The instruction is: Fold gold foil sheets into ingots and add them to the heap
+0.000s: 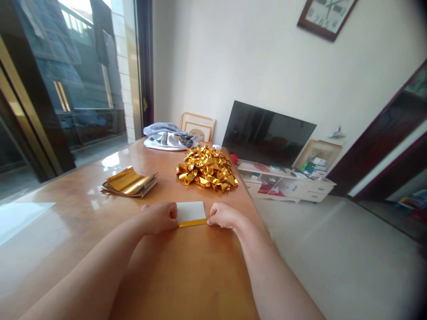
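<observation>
A sheet of gold foil paper point(191, 212) lies on the wooden table with its white side up. Along its near edge runs a narrow folded strip showing gold. My left hand point(162, 217) pinches the left end of that strip, fingers curled. At the strip's right end my right hand point(223, 216) is closed in a pinch too. Beyond the hands rises a heap of folded gold foil pieces point(208, 169). To the left sits a stack of flat gold foil sheets point(130, 182), its top sheet curling up.
Folded clothes point(168, 136) lie at the table's far end, near framed pictures point(197, 126). A pale sheet point(23, 218) rests on the table's left side. Past the right table edge stand a white TV cabinet point(290, 186) and a television point(267, 133).
</observation>
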A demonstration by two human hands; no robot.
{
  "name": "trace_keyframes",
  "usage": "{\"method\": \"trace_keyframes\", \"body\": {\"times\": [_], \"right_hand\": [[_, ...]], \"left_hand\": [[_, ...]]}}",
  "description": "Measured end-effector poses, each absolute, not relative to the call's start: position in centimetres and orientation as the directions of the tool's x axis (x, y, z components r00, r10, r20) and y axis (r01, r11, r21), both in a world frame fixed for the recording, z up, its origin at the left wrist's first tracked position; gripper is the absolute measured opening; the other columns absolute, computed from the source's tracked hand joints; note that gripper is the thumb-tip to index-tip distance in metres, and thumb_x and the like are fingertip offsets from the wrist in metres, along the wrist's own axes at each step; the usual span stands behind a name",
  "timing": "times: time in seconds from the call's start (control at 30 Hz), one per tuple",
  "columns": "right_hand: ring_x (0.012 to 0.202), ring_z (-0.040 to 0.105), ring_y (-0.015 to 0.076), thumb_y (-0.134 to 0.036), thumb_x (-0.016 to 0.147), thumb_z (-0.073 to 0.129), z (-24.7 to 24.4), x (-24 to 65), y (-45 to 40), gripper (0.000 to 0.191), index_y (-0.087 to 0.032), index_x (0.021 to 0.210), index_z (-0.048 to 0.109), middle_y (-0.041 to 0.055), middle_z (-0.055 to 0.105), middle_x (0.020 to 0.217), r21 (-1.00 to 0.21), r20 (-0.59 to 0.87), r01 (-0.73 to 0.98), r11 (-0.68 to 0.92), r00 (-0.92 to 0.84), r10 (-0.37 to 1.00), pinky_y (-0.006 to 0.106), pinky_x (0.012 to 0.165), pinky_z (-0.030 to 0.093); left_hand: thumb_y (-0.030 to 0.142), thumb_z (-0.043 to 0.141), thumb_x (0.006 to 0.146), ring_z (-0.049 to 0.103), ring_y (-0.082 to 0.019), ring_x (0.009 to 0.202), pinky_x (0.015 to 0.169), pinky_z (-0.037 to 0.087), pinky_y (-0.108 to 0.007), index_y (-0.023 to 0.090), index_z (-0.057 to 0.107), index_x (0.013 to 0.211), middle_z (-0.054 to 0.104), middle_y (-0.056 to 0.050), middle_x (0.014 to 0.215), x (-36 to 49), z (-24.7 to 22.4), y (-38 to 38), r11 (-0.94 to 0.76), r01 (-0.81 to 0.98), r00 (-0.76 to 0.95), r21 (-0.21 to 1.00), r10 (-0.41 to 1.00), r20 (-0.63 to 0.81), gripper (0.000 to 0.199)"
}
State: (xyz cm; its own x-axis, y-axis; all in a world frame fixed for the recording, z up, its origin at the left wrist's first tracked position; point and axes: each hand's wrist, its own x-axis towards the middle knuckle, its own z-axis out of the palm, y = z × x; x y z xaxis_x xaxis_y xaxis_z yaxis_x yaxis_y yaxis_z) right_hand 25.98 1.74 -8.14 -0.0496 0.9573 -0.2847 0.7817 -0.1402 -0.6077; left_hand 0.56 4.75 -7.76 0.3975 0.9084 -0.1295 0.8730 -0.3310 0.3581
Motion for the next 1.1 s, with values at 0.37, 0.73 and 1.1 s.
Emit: {"method": "trace_keyframes", "body": {"times": [0.37,0.73,1.1], "right_hand": [[0.059,0.050,0.0110,-0.026,0.080,0.056,-9.5,26.0,0.6,0.008,-0.019,0.079,0.058,-0.0023,0.060,0.068,-0.772,-0.104,0.632,-0.064,-0.027,0.994,0.021,0.050,0.029],[0.062,0.053,0.0116,-0.025,0.080,0.063,-10.4,25.2,0.7,0.008,-0.018,0.077,0.065,-0.0019,0.065,0.070,-0.702,-0.011,0.708,0.070,-0.109,0.994,0.021,0.055,0.031],[0.076,0.057,0.0136,-0.031,0.078,0.074,-9.8,24.9,0.1,0.012,-0.021,0.085,0.071,0.0012,0.064,0.091,-0.630,0.084,0.737,0.245,-0.249,0.965,0.023,0.066,0.040]], "left_hand": [[0.036,0.060,0.070,0.062,-0.021,0.077,0.060,0.029,-0.029,0.022,0.064,0.081,0.070,0.000,0.083,0.9,-7.2,4.5,-0.324,0.884,0.388,0.336,0.911,-0.141,0.018],[0.039,0.059,0.075,0.062,-0.020,0.074,0.063,0.037,-0.027,0.022,0.067,0.086,0.071,-0.002,0.083,0.8,-7.9,4.7,-0.291,0.811,0.338,0.507,0.941,0.000,0.022],[0.039,0.054,0.080,0.061,-0.019,0.072,0.064,0.041,-0.028,0.019,0.065,0.080,0.068,-0.003,0.076,0.7,-8.6,5.6,-0.355,0.737,0.330,0.575,0.932,0.152,0.023]]}}
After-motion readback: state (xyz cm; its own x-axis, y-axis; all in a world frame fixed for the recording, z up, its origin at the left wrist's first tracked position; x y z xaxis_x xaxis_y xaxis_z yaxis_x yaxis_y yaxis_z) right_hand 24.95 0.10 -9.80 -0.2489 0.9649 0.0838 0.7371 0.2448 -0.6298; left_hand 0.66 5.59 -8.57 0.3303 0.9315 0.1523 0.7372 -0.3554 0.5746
